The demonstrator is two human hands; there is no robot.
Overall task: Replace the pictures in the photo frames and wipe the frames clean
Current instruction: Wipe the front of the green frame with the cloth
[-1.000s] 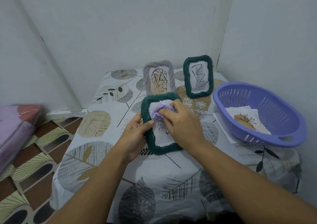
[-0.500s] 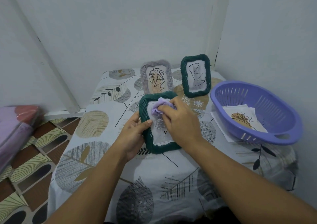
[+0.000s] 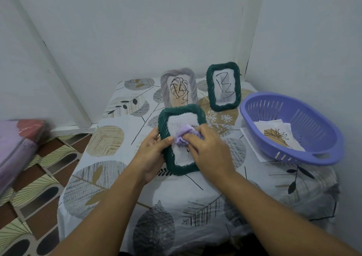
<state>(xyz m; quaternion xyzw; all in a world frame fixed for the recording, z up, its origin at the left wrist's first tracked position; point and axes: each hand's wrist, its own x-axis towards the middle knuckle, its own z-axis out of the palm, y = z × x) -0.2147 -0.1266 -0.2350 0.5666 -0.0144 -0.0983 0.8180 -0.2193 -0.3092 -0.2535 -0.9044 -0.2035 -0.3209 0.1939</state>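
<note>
**Wiping the Green Frame**

While the left hand [image 3: 151, 153] grips the left edge of the near green frame [image 3: 181, 138], thumb curled over the rim, the right hand [image 3: 207, 149] pinches a small purple cloth [image 3: 183, 138] and presses it on the front of the frame. This frame is propped up near the middle of the tabletop [image 3: 117, 177], tilted toward the person. It has a white picture inside with some marks on it, but the hand and cloth hide most of it.

Behind it stand two more frames. The grey frame [image 3: 193, 87] holds a line drawing of a leaf. The far green frame [image 3: 223, 87] holds a picture with a black squiggle. Both stand upright near the wall and apart from the hands.

To the right sits a purple basket [image 3: 313, 147]. Inside it lie loose pictures [image 3: 276, 136], and the top one shows a brown and black plant. A white sheet pokes out from under the basket.

My guess is that the job is well along. All three frames have pictures in them, and the near one is being wiped now. I cannot tell if the two back frames are wiped yet, or if their pictures are the new ones. The loose pictures could be old ones or spares.
</note>
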